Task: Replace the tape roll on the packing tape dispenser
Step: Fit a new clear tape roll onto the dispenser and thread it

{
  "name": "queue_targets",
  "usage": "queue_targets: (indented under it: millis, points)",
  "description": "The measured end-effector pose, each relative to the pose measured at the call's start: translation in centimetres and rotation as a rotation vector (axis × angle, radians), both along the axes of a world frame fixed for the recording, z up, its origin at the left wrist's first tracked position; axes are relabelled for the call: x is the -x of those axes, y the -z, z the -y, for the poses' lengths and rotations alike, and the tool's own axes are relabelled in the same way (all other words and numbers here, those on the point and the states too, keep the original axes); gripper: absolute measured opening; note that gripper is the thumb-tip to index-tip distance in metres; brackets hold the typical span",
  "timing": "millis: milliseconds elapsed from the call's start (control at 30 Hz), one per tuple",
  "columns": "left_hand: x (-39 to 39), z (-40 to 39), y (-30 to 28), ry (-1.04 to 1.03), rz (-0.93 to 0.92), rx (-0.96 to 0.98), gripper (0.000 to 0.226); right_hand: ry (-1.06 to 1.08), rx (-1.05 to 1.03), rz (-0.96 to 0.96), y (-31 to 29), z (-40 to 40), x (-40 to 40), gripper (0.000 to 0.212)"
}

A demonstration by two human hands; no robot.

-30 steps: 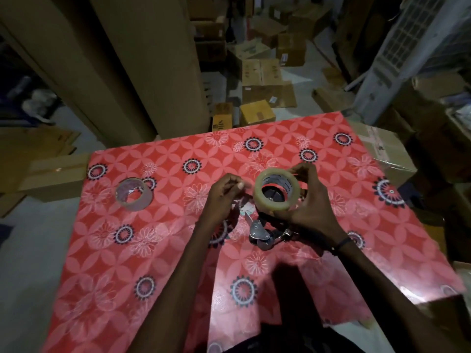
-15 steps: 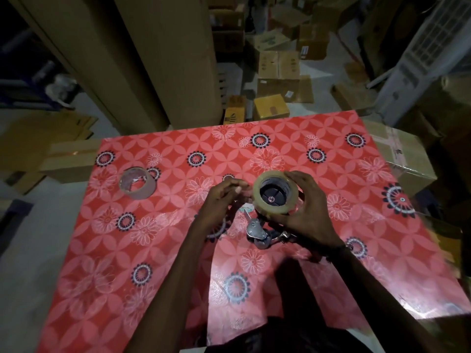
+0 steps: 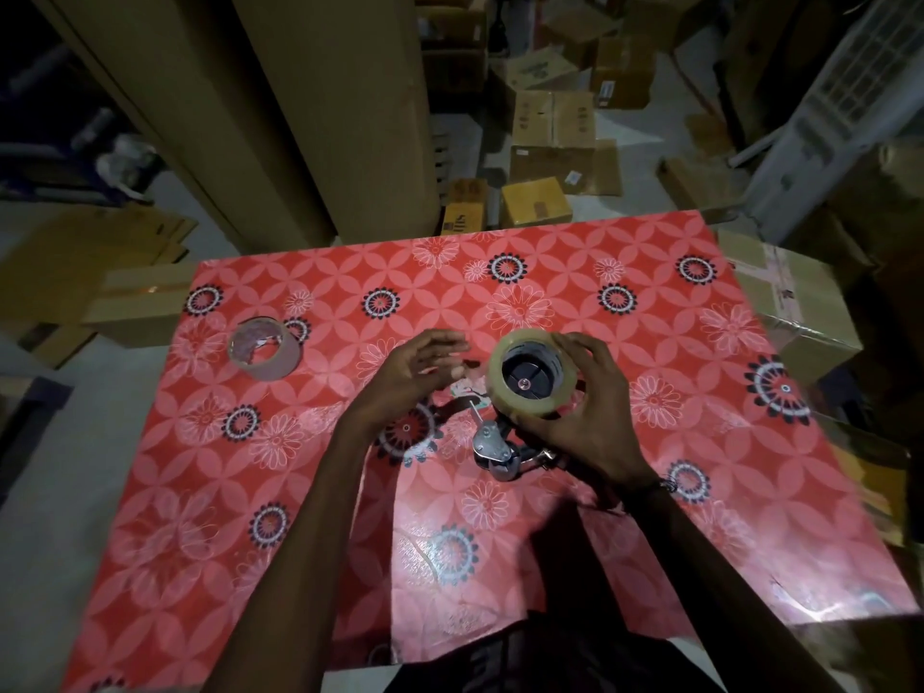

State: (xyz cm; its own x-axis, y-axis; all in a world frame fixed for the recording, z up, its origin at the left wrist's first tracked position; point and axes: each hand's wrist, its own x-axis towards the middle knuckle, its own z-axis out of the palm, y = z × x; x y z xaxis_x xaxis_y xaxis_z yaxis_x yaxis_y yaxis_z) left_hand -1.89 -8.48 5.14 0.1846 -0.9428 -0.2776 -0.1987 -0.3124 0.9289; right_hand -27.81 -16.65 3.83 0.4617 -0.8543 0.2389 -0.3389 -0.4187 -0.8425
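A full roll of clear tape [image 3: 531, 387] sits on the black hub of the packing tape dispenser [image 3: 497, 450], which lies on its side on the red flowered table cover [image 3: 550, 542]. My right hand [image 3: 575, 417] wraps around the roll's right and front side. My left hand [image 3: 415, 375] hovers just left of the roll, fingers apart, holding nothing. The dispenser's metal roller end points toward me; its handle is hidden under my right hand. A nearly used-up tape roll [image 3: 265, 348] lies flat on the cover at the left.
Tall cardboard sheets [image 3: 300, 117] lean behind the table's far edge. Several cardboard boxes [image 3: 552, 137] litter the floor beyond. A taped box [image 3: 785, 302] sits beside the table's right edge, another box [image 3: 135, 302] beside the left edge.
My left hand's fingers went from pinched near the roll to spread apart and drew slightly left. The roll settled lower over the dispenser hub. The camera tilted a little.
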Motion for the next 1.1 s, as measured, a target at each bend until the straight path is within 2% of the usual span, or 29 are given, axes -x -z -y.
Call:
queue_targets:
  millis: [200, 367, 533, 933, 1100]
  points:
    - [3.6, 0.9, -1.3, 0.106, 0.191, 0.113, 0.074, 0.025, 0.033, -0.006, 0.0, -0.1, 0.0, 0.092]
    - [4.3, 1.1, -0.9, 0.103, 0.238, 0.130, 0.075, 0.008, 0.004, -0.015, 0.5, 0.4, 0.2, 0.097]
    - [3.8, 1.1, -0.7, 0.079, 0.167, 0.082, 0.079, 0.003, 0.014, 0.006, 0.7, 0.5, -0.2, 0.094]
    - [4.0, 1.7, -0.3, 0.023, 0.165, -0.013, 0.084, 0.049, -0.049, 0.087, 2.1, 0.5, -0.5, 0.096]
    - [4.1, 2.1, 0.2, -0.002, 0.163, -0.050, 0.085, 0.080, -0.064, 0.017, 2.2, 0.5, -0.5, 0.098]
